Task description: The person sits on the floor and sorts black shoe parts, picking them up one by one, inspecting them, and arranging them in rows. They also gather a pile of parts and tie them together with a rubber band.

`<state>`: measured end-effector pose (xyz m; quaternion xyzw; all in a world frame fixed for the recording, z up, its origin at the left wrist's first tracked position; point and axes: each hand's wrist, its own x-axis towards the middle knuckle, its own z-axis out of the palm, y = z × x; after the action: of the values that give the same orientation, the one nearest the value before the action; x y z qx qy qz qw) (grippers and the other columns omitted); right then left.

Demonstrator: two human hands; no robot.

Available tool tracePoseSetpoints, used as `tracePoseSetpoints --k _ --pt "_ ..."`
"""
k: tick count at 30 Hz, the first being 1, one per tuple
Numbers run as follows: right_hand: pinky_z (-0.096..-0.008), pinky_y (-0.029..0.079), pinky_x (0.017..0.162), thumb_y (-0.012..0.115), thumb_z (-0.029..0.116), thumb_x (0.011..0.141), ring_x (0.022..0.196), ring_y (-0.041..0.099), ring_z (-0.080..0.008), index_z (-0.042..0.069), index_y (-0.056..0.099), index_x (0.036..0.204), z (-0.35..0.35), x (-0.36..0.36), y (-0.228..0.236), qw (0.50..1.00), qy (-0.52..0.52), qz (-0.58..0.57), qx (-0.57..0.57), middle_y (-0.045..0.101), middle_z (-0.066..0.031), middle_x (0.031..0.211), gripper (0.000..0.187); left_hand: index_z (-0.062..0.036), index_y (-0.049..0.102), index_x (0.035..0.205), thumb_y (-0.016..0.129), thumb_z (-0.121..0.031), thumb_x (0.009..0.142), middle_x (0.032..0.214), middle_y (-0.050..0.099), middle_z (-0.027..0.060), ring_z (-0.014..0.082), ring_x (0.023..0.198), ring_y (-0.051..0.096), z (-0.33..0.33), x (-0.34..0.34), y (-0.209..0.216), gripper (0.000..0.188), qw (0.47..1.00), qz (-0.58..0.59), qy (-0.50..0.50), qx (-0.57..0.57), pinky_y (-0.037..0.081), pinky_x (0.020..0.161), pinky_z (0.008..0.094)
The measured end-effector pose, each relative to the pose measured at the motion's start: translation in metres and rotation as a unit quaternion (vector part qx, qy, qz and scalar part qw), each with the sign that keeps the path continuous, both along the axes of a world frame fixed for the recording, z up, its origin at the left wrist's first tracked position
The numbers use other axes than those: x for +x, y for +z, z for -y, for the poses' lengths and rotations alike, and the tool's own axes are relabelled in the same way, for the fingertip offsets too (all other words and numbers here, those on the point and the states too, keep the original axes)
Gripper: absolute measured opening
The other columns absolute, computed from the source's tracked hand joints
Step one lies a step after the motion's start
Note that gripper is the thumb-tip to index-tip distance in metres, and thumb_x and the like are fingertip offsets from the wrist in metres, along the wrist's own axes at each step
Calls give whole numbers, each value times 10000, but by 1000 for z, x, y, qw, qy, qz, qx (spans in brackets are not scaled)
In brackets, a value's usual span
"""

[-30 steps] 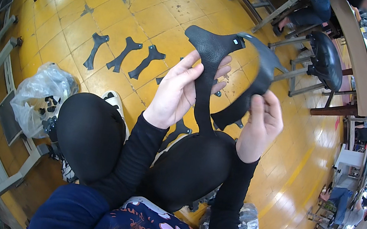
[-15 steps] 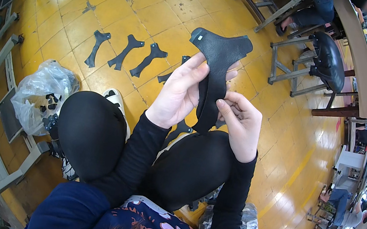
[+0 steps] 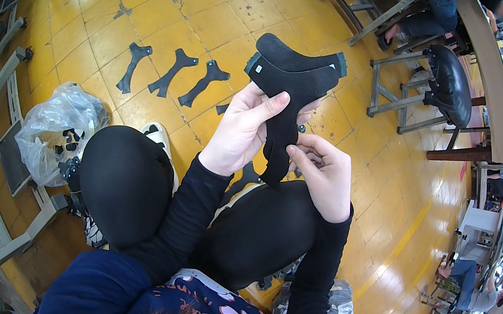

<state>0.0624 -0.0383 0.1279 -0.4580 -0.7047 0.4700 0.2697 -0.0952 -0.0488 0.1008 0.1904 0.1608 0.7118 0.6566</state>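
Two black Y-shaped leather pieces (image 3: pixel 291 84), overlapping and slightly offset at their wide top, are held up in front of my knees. Their top corners have green edges and a small pale mark. My left hand (image 3: pixel 237 129) grips them at the neck, thumb across the front and fingers behind. Lower down, my right hand (image 3: pixel 326 178) pinches the edge of the hanging strip between thumb and fingers. On the floor beyond my left knee, several similar leather pieces (image 3: pixel 202 84) lie in a row. Another dark piece (image 3: pixel 243 181) shows partly between my legs.
A clear plastic bag (image 3: pixel 58 129) with small black pieces stands by my left knee, beside a grey metal frame (image 3: pixel 0 87). A black padded stool (image 3: pixel 450 84) and a long table (image 3: pixel 495 79) are at right. Another person's leg (image 3: pixel 431 17) shows at top right.
The leather pieces have turned, so a matte face and two separate layers now show at the top. My left thumb has moved onto their front, and my right hand has shifted slightly left.
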Motion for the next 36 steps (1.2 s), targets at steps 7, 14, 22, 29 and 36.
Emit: tracePoseSetpoints --k 7,14,22,29,36 --pt "-198 468 580 636 17 821 624 614 -79 -45 613 885 1 1 2 1000 -2 -8 -19 619 -50 678 92 -8 468 1215 483 -93 939 1203 553 177 321 1132 546 0 0 -2 289 1000 -10 -5 -2 487 934 402" --pt "-199 471 591 630 21 828 636 608 -78 -39 614 903 2 2 -2 1000 -2 -16 -21 626 -54 718 97 8 474 1216 466 -50 927 1193 560 188 321 1131 547 3 0 0 295 1000 -4 -7 1 471 949 393" --pt "-204 440 674 551 56 904 756 546 -69 -27 600 1015 1 -3 11 955 -149 -255 24 603 -40 861 146 24 534 1164 459 -136 927 1091 627 149 227 954 630 4 -4 -7 295 989 -131 -61 10 489 844 325" --pt "-198 434 628 563 97 910 676 540 -79 -34 600 1013 -2 13 5 942 -209 -245 94 580 -22 832 170 38 552 1145 473 -209 951 1039 630 122 187 883 624 2 0 -11 324 966 -232 -115 25 476 812 277" --pt "-235 472 567 490 110 940 591 575 -116 -5 561 1009 -8 15 5 837 -325 -403 177 602 -65 818 152 -3 408 1306 376 -270 988 1211 545 158 252 1041 590 -6 3 -7 417 998 -53 -17 -36 469 893 343"
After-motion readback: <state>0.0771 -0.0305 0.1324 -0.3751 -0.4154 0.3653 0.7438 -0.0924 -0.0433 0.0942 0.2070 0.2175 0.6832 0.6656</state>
